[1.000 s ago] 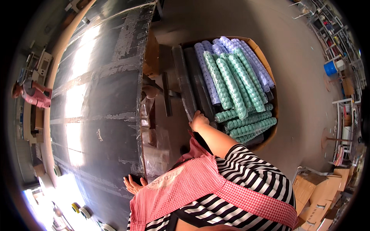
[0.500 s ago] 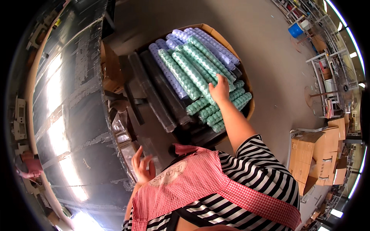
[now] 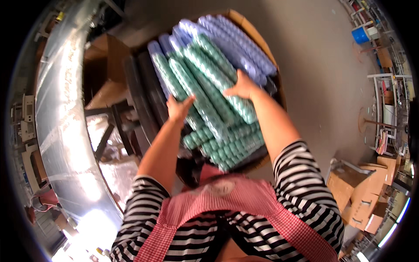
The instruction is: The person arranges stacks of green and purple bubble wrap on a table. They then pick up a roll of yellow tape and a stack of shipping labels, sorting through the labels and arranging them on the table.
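Observation:
Green bumpy rolls, shiny as if wrapped in clear film, lie side by side on top of a large open cardboard box. My left hand grips the left part of this group, thumb and fingers on either side of a roll. My right hand spans a green roll on the right, thumb toward the middle. The fingertips of both hands are partly hidden among the rolls. Shorter green rolls lie crosswise at the near end. Purple rolls lie beyond and beneath the green ones.
Long black rolls stand along the box's left side. A table with a shiny covering runs along the left, with an open carton beside it. Cardboard boxes and metal racks are at the right.
My left hand has come up from beside the table onto the green rolls. My right hand has shifted slightly and now lies across a roll. The box appears nearer in view.

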